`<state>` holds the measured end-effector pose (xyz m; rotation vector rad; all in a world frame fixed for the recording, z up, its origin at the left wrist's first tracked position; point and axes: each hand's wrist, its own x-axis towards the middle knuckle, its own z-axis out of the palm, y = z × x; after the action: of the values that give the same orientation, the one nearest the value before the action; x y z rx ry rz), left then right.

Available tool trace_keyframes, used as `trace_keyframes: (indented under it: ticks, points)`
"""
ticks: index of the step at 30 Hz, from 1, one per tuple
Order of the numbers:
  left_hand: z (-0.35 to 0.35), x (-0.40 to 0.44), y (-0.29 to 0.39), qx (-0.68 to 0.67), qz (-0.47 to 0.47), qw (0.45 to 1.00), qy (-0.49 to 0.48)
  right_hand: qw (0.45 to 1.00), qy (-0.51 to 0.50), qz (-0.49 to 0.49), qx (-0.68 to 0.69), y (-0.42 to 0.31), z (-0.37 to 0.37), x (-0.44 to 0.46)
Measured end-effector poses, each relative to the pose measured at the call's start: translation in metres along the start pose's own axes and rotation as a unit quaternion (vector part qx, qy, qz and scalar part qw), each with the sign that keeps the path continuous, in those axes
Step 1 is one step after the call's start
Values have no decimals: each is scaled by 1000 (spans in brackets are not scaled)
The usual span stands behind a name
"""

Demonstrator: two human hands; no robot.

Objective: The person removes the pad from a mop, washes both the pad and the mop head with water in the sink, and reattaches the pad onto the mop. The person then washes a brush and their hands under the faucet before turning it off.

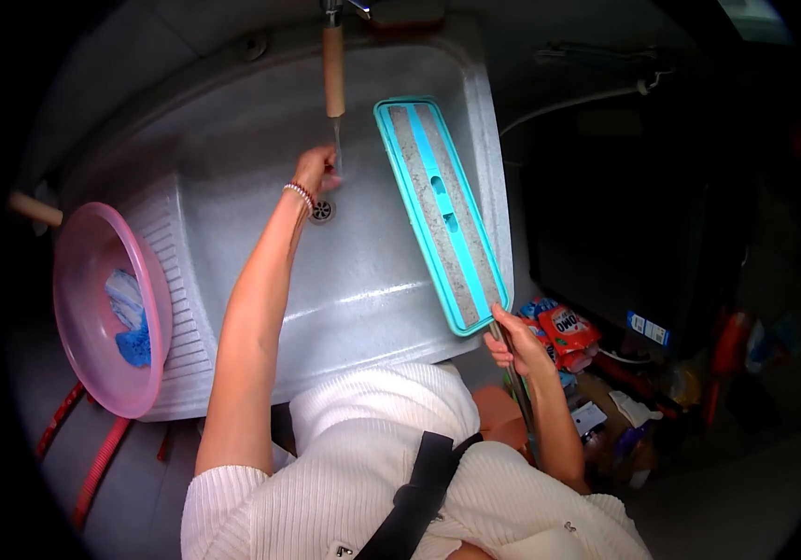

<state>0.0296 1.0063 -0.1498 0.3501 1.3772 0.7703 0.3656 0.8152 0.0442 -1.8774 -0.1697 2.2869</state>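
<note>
My right hand point(522, 347) is wrapped round the pole of a turquoise flat mop point(444, 217), close to its head. The mop head leans inside the right side of the grey sink point(232, 168), its underside facing up with two grey pad strips. My left hand point(315, 170), with a beaded bracelet at the wrist, is in the thin stream of water below the tap point(333, 73), just above the drain point(322, 211). Its fingers are curled in; whether they hold anything is hidden.
A pink basin point(106, 373) with blue cloths point(130, 322) sits tilted on the ribbed washboard at left. Red hoses point(102, 471) lie below it. On the right are a red detergent packet point(569, 329), a dark cabinet-like shape point(625, 215) and clutter on the floor.
</note>
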Motion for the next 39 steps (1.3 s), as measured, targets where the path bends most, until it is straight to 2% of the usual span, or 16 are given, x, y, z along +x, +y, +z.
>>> trace_keyframes:
  ticks: [1, 4, 5, 8, 11, 14, 21, 23, 25, 26, 27, 29, 31, 33, 36, 39]
  points:
    - [-3, -7, -4, 50, 18, 997, -59, 999, -37, 8, 29, -2, 1, -1]
    - [8, -34, 6, 224, 65, 972, -1, 984, -146, 33, 98, -8, -7, -3]
    - [12, -40, 13, 228, 53, 972, -5, 977, -178, 38, 109, 0, -17, 4]
    - [10, -9, 10, 81, 16, 995, -48, 955, -256, 38, 142, 3, -18, 5]
    - [12, 27, 8, -5, 26, 996, -90, 934, -315, 42, 160, 5, -17, 6]
    - [28, 45, 10, -176, 4, 984, -40, 926, -342, 41, 153, -1, -12, 4]
    - [41, 45, 17, -284, 22, 955, -87, 922, -339, 52, 181, -6, -16, 15]
    - [17, 72, -8, -332, 23, 892, -307, 924, -328, 67, 185, -5, -18, 16]
    - [20, 56, -2, -294, -36, 917, -267, 929, -305, 87, 189, -5, -21, 15]
    - [34, 42, -1, -179, 40, 971, -157, 929, -305, 91, 190, -4, -22, 15]
    - [51, 24, 3, -56, 113, 991, -41, 928, -306, 95, 192, -2, -22, 16]
    - [53, 19, -9, 200, 205, 956, 58, 926, -308, 105, 192, -2, -23, 17]
    - [69, -26, -8, 227, 371, 899, 48, 926, -308, 110, 190, -2, -20, 17]
    - [83, -68, -2, 335, 462, 818, 74, 930, -303, 105, 179, -3, -17, 17]
    - [99, -115, 7, 435, 487, 757, 15, 933, -293, 104, 179, -4, -16, 17]
    - [101, -108, 3, 432, 508, 740, -87, 929, -299, 123, 182, -6, -14, 13]
